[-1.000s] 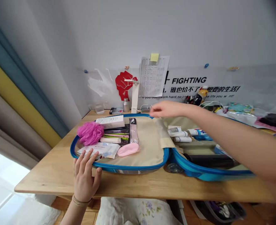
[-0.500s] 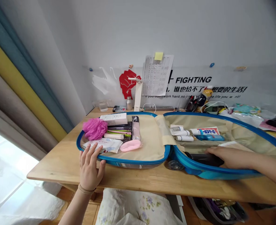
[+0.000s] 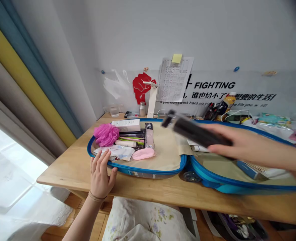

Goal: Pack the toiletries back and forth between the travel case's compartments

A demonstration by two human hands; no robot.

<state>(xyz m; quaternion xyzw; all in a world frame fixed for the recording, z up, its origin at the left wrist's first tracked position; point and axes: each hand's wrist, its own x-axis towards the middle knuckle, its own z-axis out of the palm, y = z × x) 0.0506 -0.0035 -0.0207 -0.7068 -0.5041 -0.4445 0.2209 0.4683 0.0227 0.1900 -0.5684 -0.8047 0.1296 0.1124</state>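
Observation:
An open blue suitcase lies on the wooden table, its two halves side by side. On the near rim of the left half rests my left hand, fingers stretched out, touching a white packet. My right hand is closed around a long black bottle with a narrower head, blurred by motion, held tilted above the suitcase's middle. The left half also holds a pink bath puff, a white box, a pink oval item and several slim packages. A blue-and-white box lies in the right half.
Behind the suitcase stand a white lamp, a small metallic-looking bottle and an orange drink bottle. A floral cushion sits below the table's front edge. Curtains hang at left.
My right hand has lifted the black bottle out of the right half and carried it up and left. My left hand stays on the rim. The view has shifted slightly.

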